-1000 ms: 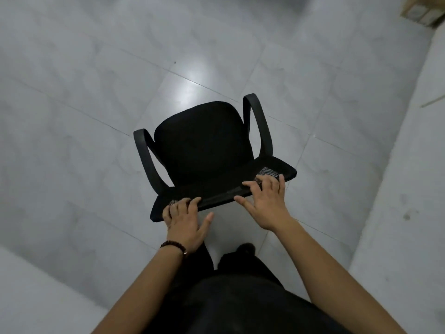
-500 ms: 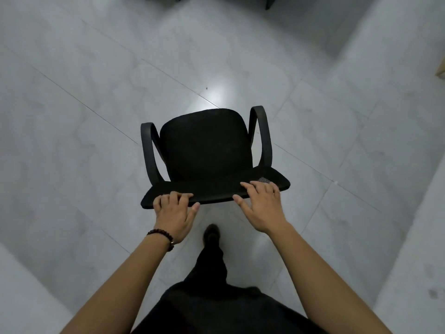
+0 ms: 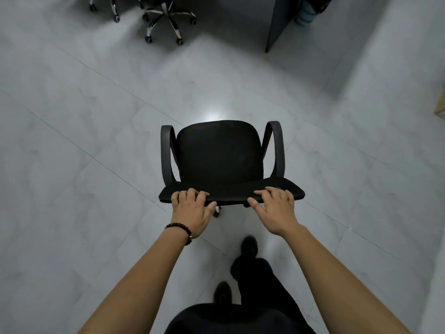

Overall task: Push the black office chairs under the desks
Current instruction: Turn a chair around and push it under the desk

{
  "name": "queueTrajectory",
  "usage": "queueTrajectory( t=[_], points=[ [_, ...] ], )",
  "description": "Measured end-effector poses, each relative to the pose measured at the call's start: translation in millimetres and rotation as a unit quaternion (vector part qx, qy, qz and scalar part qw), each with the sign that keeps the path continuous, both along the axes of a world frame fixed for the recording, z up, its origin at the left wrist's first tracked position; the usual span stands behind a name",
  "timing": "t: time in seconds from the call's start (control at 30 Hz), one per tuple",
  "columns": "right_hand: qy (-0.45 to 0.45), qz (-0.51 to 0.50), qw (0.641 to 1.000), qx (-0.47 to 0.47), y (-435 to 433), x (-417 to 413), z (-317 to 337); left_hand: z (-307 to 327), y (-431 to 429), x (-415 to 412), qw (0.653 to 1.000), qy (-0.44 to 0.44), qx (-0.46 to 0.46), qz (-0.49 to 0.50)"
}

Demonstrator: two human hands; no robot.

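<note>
Pale grey tiled floor (image 3: 84,189) fills the frame, glossy enough to throw a glare spot just beyond the chair. At the bottom centre the person's dark trousers and two shoes show them mid-stride. Both bare forearms reach up the frame to the black office chair (image 3: 220,153), which stands in the middle of the picture, well apart from any worktop. The left hand (image 3: 192,208), with a bead bracelet (image 3: 180,229) at the wrist, has its fingers curled over the top edge of the backrest and the thumb tucked under it. The right hand (image 3: 277,208) lies flatter, fingers spread on the same edge, thumb pointing inward.

Further up, at the upper right, a dark desk panel (image 3: 279,20) stands on edge, with a blue basket (image 3: 304,15) just behind it. At the top, left of centre, are the chrome star bases of other chairs (image 3: 166,18).

The risks look like these. The right hand's loose, open hold may let the backrest swivel, so the chair would veer off line. Castors on a slick floor could run on and knock an armrest against the desk panel. The other chairs' bases sit close to the likely path and could snag the wheels.
</note>
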State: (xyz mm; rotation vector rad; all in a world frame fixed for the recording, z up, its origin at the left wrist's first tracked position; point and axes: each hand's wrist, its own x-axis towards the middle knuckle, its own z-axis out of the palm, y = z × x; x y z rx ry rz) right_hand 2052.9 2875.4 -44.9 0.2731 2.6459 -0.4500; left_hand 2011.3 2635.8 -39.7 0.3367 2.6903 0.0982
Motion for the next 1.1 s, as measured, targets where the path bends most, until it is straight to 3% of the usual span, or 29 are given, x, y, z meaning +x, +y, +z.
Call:
queueTrajectory(
  t=[0.3,0.43,0.6,0.97,1.1],
  points=[
    [0.003,0.012,1.000,0.005,60.3,-207.7,-3.8,-3.0,59.5,-194.9,1.000,0.009,-0.004,0.015],
    [-0.009,0.021,1.000,0.002,67.9,-304.2,3.4,2.4,67.4,-290.8,0.998,0.011,0.021,0.063],
    [-0.029,0.025,0.999,-0.003,52.5,-411.2,10.6,3.4,54.2,-393.0,0.992,-0.017,-0.016,0.120],
    [0.024,-0.029,0.999,0.007,-21.6,-655.3,0.0,-3.8,-14.2,-671.4,0.999,-0.001,-0.022,0.043],
    [0.005,-0.059,0.998,-0.004,-58.2,-734.2,4.6,2.3,-46.9,-774.9,0.999,-0.013,-0.036,-0.003]
  ],
)
